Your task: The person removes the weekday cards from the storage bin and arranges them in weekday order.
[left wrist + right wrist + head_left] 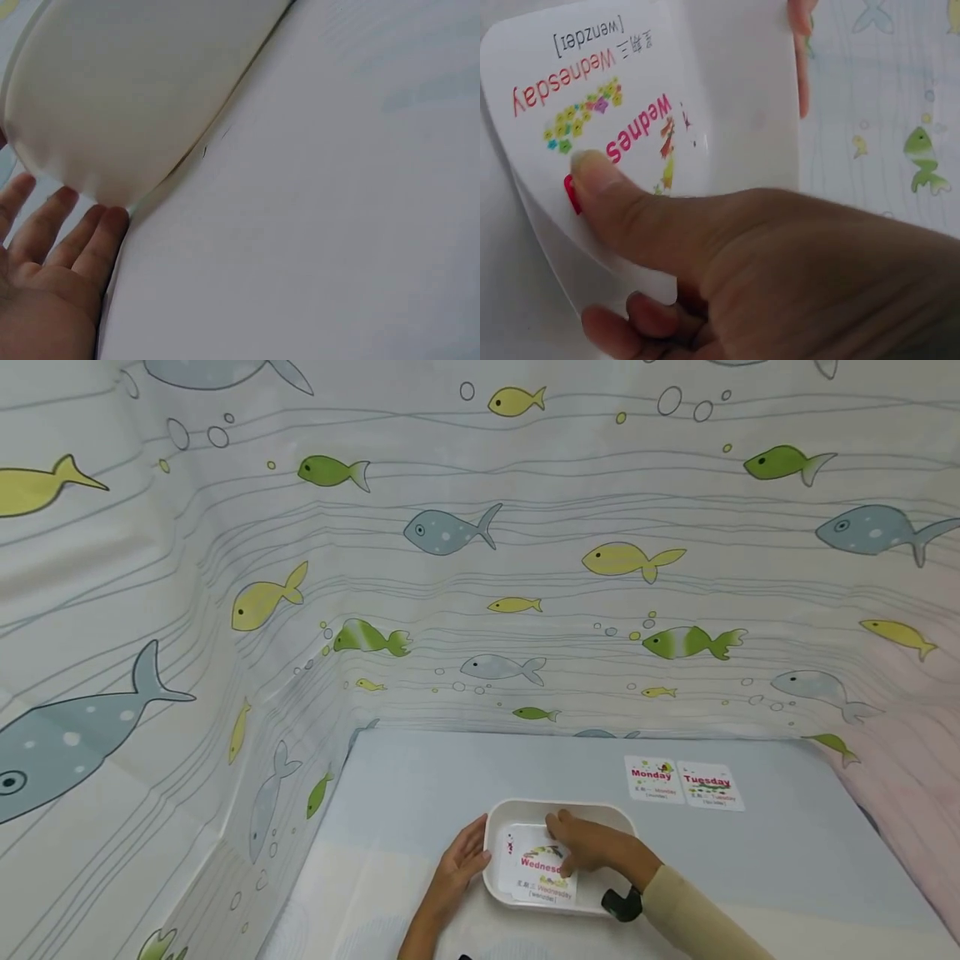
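A white tray (600,902) with rounded corners stands on the table. In it lies a white card reading Wednesday (545,864). My right hand (592,846) reaches into the tray and pinches this card; in the right wrist view the thumb (622,206) presses on its printed face, and the other fingers are partly hidden under its edge. Below that edge a second white sheet or card shows. My left hand (457,868) is at the tray's left end, its extended fingers (90,240) touching the outer wall.
To the tray's upper right, a Monday card (654,779) and a Tuesday card (710,786) lie face up side by side on the table (420,777). A fish-printed curtain (450,585) encloses the back and sides. A dark device (622,906) is at my right wrist.
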